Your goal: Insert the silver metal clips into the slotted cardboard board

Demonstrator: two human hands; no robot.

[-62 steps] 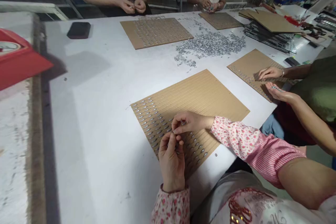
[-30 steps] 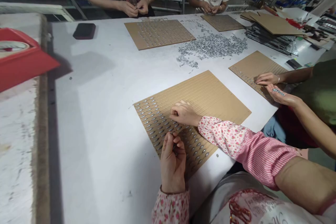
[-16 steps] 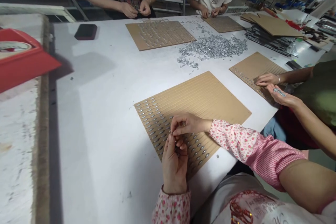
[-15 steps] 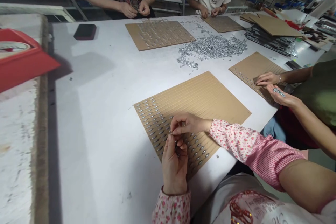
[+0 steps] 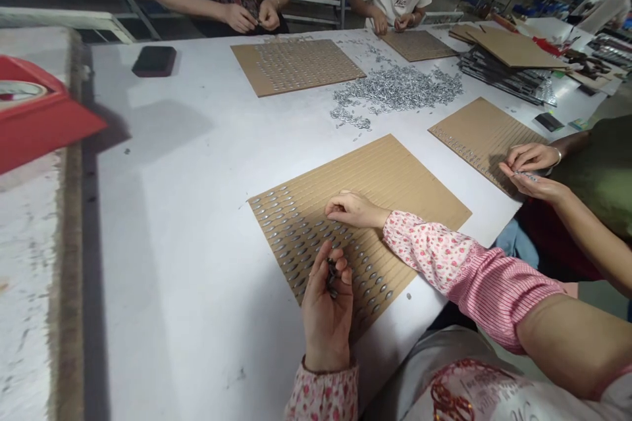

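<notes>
My left hand (image 5: 324,325), palm up with curled fingers, cups several small dark-grey spindle-shaped metal pieces (image 5: 332,278). It is above the near edge of a brown grooved board (image 5: 419,187). My right hand (image 5: 358,209) is over the middle of that board, its thumb and fingertips pinched together close to the surface; whatever is between them is hidden. Rows of the same spindle-shaped pieces (image 5: 280,218) lie in the grooves on the board's left and near side. Bare grooves show at its far right.
A large pile of loose metal pieces (image 5: 405,89) lies beyond the board. At right, a co-worker's hands (image 5: 536,174) are over another board (image 5: 474,125). Two people across the table have boards too. A red object (image 5: 44,112) and a dark block (image 5: 155,61) are at left.
My right hand has left my left fingertips and moved up and away over the board. My left fingers have opened a little, showing the pieces inside. The co-worker's hands at right have come together.
</notes>
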